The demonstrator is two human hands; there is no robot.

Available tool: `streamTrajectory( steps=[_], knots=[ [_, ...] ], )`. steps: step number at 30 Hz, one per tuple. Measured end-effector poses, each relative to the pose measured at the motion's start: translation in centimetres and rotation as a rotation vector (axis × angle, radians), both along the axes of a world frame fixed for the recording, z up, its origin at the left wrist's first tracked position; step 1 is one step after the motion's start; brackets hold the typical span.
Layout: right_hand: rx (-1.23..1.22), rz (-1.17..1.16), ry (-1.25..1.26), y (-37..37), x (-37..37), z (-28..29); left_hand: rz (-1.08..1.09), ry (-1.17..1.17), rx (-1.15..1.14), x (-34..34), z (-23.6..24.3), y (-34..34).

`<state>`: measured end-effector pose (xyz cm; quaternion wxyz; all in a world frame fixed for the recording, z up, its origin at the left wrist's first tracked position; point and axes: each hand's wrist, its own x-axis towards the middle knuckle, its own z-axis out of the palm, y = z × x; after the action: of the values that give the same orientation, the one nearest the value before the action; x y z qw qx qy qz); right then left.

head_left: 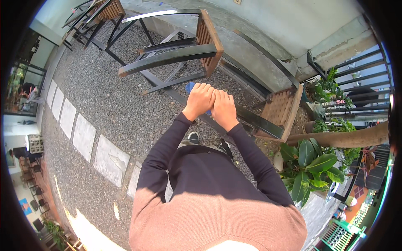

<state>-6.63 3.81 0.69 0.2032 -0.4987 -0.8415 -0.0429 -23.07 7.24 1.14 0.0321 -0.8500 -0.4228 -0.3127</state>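
Note:
In front of my body, my left hand (200,100) and my right hand (223,108) are pressed side by side, both with the fingers curled into closed fists. A crumpled blue cloth (189,87) shows beyond my left hand, and a little more blue shows below, between the two hands. Most of the cloth is hidden inside the grip. Just past my hands, the dark metal rail of a piece of furniture with a slatted wooden panel (279,109) runs across the gravel; I cannot tell whether the cloth touches it.
More black-framed furniture with wooden slats (207,42) lies along the grey wall (268,25). Square stepping stones (112,160) cross the gravel (109,75) on the left. A broad-leaved plant (310,165) and a tree trunk (343,134) are at the right, by a dark fence (364,75).

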Motion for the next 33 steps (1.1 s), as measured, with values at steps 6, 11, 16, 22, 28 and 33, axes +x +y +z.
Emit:
streamTrajectory(
  steps=[6, 11, 16, 22, 28, 33],
  knots=[
    [-0.015, 0.036, 0.011, 0.1, 0.6, 0.4, 0.052, -0.001, -0.003, 0.8, 0.2, -0.4],
    [-0.031, 0.069, 0.003, 0.0, 1.6, 0.9, 0.114, -0.013, 0.011, 1.9, 0.3, -0.8],
    [-0.024, 0.095, -0.026, 0.2, 2.6, 0.4, 0.185, -0.019, 0.034, 3.0, 0.5, -1.2],
    [-0.017, 0.101, -0.009, -0.5, 4.6, 0.2, 0.226, -0.008, 0.061, 5.1, 0.4, -2.2],
    [-0.015, 0.084, -0.01, -2.1, 8.3, -0.1, 0.218, -0.009, 0.026, 8.9, 0.1, -3.6],
    [-0.055, 0.079, 0.025, -3.6, 11.6, -0.1, 0.201, -0.013, 0.024, 12.2, -0.1, -4.7]
  ],
)
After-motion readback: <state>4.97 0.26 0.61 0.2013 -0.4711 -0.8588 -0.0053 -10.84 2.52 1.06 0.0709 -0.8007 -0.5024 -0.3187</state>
